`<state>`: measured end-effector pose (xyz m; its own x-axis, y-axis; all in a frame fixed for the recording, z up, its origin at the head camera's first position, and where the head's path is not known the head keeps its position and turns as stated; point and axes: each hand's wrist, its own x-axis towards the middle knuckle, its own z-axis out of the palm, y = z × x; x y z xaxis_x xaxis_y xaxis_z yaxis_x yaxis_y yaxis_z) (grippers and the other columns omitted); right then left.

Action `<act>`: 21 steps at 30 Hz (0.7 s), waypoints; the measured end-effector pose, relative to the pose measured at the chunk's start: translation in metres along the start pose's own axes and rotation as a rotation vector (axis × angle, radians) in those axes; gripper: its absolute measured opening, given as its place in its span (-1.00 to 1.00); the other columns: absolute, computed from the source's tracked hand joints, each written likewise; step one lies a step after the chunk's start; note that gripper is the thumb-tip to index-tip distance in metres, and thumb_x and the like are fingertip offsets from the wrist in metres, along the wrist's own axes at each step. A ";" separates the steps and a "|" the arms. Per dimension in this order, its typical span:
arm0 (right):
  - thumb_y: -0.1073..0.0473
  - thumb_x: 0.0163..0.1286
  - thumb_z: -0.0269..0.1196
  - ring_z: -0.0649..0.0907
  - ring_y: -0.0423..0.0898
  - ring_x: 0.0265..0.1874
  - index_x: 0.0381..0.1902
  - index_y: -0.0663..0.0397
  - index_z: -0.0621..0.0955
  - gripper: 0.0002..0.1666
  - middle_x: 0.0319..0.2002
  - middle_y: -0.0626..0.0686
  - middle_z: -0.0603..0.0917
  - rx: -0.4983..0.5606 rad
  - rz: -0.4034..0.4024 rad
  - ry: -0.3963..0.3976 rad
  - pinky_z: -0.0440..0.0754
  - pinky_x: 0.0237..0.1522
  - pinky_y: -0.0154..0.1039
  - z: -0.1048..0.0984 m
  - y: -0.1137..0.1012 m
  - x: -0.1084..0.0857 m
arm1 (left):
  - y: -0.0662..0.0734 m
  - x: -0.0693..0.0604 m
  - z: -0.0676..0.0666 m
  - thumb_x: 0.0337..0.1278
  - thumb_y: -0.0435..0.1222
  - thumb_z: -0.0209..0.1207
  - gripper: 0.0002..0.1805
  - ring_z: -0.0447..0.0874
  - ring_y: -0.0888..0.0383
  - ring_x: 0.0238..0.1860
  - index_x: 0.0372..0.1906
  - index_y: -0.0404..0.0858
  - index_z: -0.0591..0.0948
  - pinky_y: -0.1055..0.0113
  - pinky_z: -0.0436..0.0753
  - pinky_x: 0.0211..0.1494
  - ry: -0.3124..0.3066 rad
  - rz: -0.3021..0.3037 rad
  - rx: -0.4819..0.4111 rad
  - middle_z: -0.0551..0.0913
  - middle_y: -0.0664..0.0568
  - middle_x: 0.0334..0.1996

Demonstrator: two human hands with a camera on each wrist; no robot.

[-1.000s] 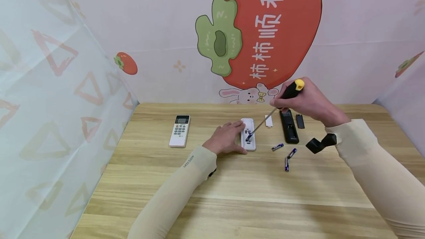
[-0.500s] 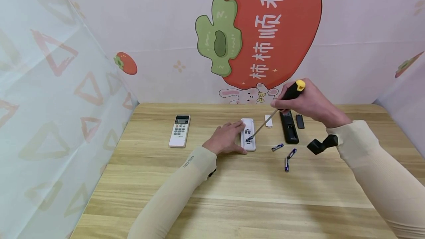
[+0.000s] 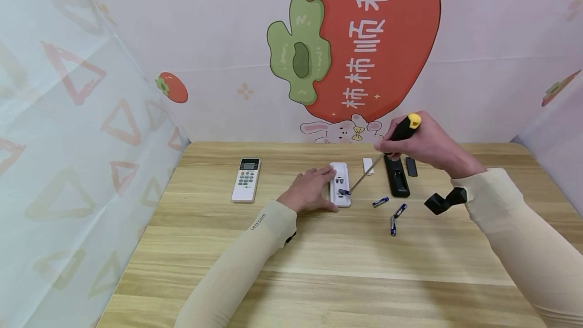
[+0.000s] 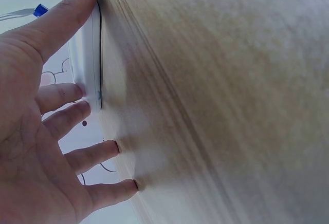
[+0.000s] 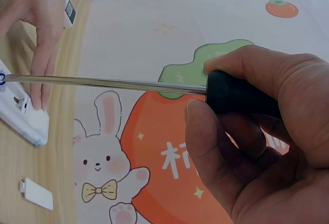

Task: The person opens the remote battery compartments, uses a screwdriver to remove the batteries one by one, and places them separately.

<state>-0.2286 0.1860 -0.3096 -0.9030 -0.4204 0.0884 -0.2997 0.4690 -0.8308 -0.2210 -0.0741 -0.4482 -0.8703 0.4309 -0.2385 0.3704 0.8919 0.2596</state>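
In the head view a white remote control (image 3: 339, 171) lies face down, its battery compartment exposed. My left hand (image 3: 307, 189) rests against its left side with straight, spread fingers. In the left wrist view the thumb and two fingertips touch the remote's casing, while the other fingertips are on the table. My right hand (image 5: 267, 116) grips the dark handle of a screwdriver (image 5: 128, 85), whose cap is yellow in the head view. The shaft slants down to a blue battery (image 3: 344, 192), which lies crosswise over the compartment with one end near the remote's right edge.
Right of the remote lie a white battery cover (image 3: 368, 166), an open black remote (image 3: 398, 176) and a black cover (image 3: 412, 167). Several loose batteries, including one battery (image 3: 380, 202), lie nearer. Another white remote (image 3: 246, 180) lies face up at left. A printed cloth (image 3: 218, 105) hangs behind.
The screwdriver tip has shifted right, and the battery has turned from slanting to crosswise in the white remote. My right hand has moved slightly right and down; the left hand stays put.
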 end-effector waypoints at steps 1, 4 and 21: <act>0.21 0.29 0.47 0.73 0.15 -0.46 -0.41 0.28 0.68 -0.77 -0.37 0.20 0.74 0.002 -0.003 -0.001 0.76 -0.35 -0.14 0.000 0.001 0.000 | 0.000 0.000 0.000 -0.03 0.23 0.44 0.12 0.08 -0.09 0.56 0.61 -0.04 0.20 -0.20 0.17 0.50 0.000 0.000 0.000 0.05 0.15 0.61; 0.24 0.28 0.47 0.73 0.13 -0.48 -0.43 0.28 0.68 -0.79 -0.38 0.22 0.74 0.004 -0.009 0.005 0.76 -0.36 -0.12 0.000 0.003 -0.001 | 0.000 0.000 0.000 -0.03 0.23 0.43 0.12 0.08 -0.09 0.56 0.61 -0.03 0.19 -0.20 0.17 0.50 0.000 0.000 0.002 0.05 0.15 0.61; 0.16 0.27 0.49 0.74 0.06 -0.47 -0.38 0.26 0.68 -0.74 -0.36 0.20 0.74 -0.001 0.042 0.019 0.76 -0.35 -0.15 -0.002 0.007 -0.005 | 0.000 0.001 0.001 -0.01 0.24 0.42 0.13 0.07 -0.10 0.57 0.62 -0.03 0.17 -0.19 0.17 0.50 -0.001 0.003 0.016 0.04 0.16 0.62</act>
<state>-0.2264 0.1929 -0.3148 -0.9206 -0.3852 0.0640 -0.2617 0.4871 -0.8332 -0.2214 -0.0739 -0.4495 -0.8688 0.4335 -0.2392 0.3778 0.8928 0.2454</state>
